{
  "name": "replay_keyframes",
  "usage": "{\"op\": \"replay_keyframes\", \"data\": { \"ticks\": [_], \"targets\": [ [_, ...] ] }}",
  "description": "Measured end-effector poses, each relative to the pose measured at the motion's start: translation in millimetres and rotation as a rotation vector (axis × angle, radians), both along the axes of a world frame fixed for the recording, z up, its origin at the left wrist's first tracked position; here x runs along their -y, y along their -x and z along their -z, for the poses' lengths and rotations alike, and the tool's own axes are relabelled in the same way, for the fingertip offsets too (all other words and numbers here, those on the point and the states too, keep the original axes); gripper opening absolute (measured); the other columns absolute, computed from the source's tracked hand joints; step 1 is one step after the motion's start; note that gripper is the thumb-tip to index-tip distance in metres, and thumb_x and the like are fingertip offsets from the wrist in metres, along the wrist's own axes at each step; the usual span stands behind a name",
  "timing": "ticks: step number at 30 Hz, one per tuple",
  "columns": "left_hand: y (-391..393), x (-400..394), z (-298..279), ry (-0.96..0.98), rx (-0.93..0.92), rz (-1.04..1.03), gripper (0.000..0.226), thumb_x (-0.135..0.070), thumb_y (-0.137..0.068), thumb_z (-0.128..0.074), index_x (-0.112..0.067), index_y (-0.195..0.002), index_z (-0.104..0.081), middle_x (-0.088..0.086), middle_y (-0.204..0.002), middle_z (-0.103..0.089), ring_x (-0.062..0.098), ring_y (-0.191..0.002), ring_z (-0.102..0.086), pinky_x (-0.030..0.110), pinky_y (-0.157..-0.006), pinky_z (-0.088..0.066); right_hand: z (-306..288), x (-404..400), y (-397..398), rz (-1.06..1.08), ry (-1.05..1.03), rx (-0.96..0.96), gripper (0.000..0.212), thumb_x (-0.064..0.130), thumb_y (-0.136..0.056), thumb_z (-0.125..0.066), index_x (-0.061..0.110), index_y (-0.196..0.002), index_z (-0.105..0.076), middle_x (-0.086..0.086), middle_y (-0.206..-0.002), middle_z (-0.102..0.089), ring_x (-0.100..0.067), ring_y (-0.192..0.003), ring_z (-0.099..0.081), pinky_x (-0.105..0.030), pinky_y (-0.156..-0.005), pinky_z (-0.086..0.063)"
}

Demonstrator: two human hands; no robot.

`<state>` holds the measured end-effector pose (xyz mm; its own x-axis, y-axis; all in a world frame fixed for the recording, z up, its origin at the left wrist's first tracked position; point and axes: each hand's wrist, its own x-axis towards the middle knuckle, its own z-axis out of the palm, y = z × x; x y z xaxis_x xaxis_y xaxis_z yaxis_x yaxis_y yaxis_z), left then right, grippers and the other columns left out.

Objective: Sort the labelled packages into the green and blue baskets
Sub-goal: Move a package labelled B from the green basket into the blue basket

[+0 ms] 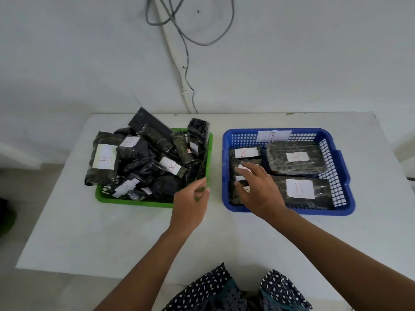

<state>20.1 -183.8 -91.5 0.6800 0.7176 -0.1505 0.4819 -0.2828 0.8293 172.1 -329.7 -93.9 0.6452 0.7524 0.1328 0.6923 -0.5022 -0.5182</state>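
- Black wrapped packages (143, 158) are lying heaped in the green basket (134, 202); a few flat ones are sitting in the blue basket (345, 176) beside it.
- The right hand (256, 187) is resting, fingers spread, on packages in the blue basket's left side.
- The left hand (190, 203) is hovering at the green basket's near right corner, fingers loosely curled, holding nothing.
- Both baskets are sitting on a white table (112, 239).

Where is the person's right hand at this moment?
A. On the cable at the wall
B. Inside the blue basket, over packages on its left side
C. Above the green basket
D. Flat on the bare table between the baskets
B: the right hand reaches into the blue basket, fingers spread over the packages along its left side.
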Motion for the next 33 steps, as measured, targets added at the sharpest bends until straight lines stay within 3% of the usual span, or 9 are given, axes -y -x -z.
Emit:
{"op": "replay_keyframes", "data": {
  "ticks": [2, 6, 13, 18, 21, 24, 26, 31, 33],
  "targets": [
    [20.9, -22.6, -9.6, -0.139, 0.043, -0.007, 0.031, -0.02, -0.094, -0.064, -0.017, -0.125, -0.068, -0.006, -0.115, -0.072, -0.012, -0.094, -0.063, 0.002, -0.076, -0.046, -5.0, -27.3, 14.1, -0.072, -0.054, 0.008, 0.038, 0.017, -0.086, -0.075, 0.008, -0.123, -0.068, -0.013, -0.13, -0.063, -0.034, -0.12, -0.059, -0.049, -0.094, -0.052],
    [66.9, -73.9, -21.0, -0.485, 0.006, -0.063, 0.03, -0.019, -0.093, -0.066, -0.014, -0.122, -0.069, -0.002, -0.122, -0.068, 0.01, -0.114, -0.06, 0.016, -0.096, -0.044, -15.4, -84.5, 49.0, -0.204, -0.117, -0.026, 0.037, 0.017, -0.086, -0.073, 0.01, -0.122, -0.07, -0.009, -0.127, -0.066, -0.03, -0.117, -0.06, -0.044, -0.095, -0.052],
    [127.8, -157.5, -27.2, -0.631, -0.045, -0.269, 0.039, -0.015, -0.089, -0.071, -0.01, -0.127, -0.065, 0.004, -0.135, -0.059, 0.022, -0.128, -0.05, 0.034, -0.102, -0.045, -32.9, -187.3, 105.5, -0.366, -0.13, -0.101, 0.04, 0.026, -0.093, -0.066, 0.016, -0.131, -0.065, -0.004, -0.134, -0.062, -0.023, -0.124, -0.056, -0.038, -0.103, -0.048],
    [135.8, -210.2, -31.6, -0.39, -0.136, -0.386, 0.057, -0.042, -0.093, -0.064, -0.018, -0.142, -0.05, 0.001, -0.148, -0.047, 0.018, -0.138, -0.04, 0.035, -0.105, -0.039, -48.7, -262.1, 124.2, -0.386, -0.142, -0.097, 0.041, 0.027, -0.095, -0.063, 0.014, -0.134, -0.061, -0.005, -0.135, -0.06, -0.022, -0.125, -0.052, -0.035, -0.101, -0.045],
    [125.3, -235.0, -31.7, -0.104, -0.174, -0.423, 0.066, -0.056, -0.089, -0.062, -0.019, -0.143, -0.049, 0.001, -0.139, -0.057, 0.021, -0.13, -0.052, 0.035, -0.103, -0.042, -55.4, -295.1, 123.1, -0.342, -0.122, -0.09, 0.041, 0.025, -0.096, -0.061, 0.014, -0.135, -0.06, -0.005, -0.136, -0.059, -0.023, -0.127, -0.052, -0.037, -0.102, -0.044],
    [122.4, -250.2, -26.4, -0.072, -0.166, -0.336, 0.039, -0.05, -0.086, -0.067, -0.027, -0.117, -0.064, -0.015, -0.097, -0.066, 0.016, -0.101, -0.065, 0.025, -0.077, -0.047, -56.3, -313.8, 117.7, -0.289, -0.06, -0.01, 0.043, 0.025, -0.096, -0.058, 0.014, -0.137, -0.059, -0.004, -0.14, -0.057, -0.023, -0.132, -0.047, -0.044, -0.107, -0.041],
    [125.3, -259.6, -25.3, -0.046, -0.115, -0.335, 0.03, -0.047, -0.082, -0.072, -0.032, -0.108, -0.067, -0.022, -0.085, -0.063, 0.006, -0.089, -0.065, 0.019, -0.068, -0.046, -50.6, -320.3, 112.4, -0.264, 0.038, 0.116, 0.047, 0.029, -0.097, -0.054, 0.015, -0.141, -0.054, -0.003, -0.147, -0.051, -0.022, -0.14, -0.038, -0.045, -0.112, -0.034],
    [136.9, -286.9, -29.9, 0.119, 0.093, -0.441, 0.049, -0.039, -0.078, -0.078, -0.026, -0.124, -0.068, -0.01, -0.104, -0.072, 0.008, -0.093, -0.069, 0.031, -0.079, -0.06, -29.2, -319.1, 106.2, -0.282, 0.164, 0.015, 0.057, 0.041, -0.103, -0.044, 0.013, -0.152, -0.039, -0.006, -0.161, -0.033, -0.02, -0.151, -0.021, -0.036, -0.122, -0.019],
    [141.1, -297.5, -35.3, 0.146, 0.178, -0.454, 0.047, -0.035, -0.077, -0.08, -0.027, -0.121, -0.069, -0.015, -0.103, -0.073, 0.004, -0.091, -0.07, 0.024, -0.072, -0.06, -24.1, -316.6, 107.3, -0.273, 0.099, 0.023, 0.056, 0.04, -0.103, -0.046, 0.012, -0.151, -0.041, -0.007, -0.158, -0.038, -0.021, -0.15, -0.025, -0.035, -0.122, -0.02]
  ]
}}
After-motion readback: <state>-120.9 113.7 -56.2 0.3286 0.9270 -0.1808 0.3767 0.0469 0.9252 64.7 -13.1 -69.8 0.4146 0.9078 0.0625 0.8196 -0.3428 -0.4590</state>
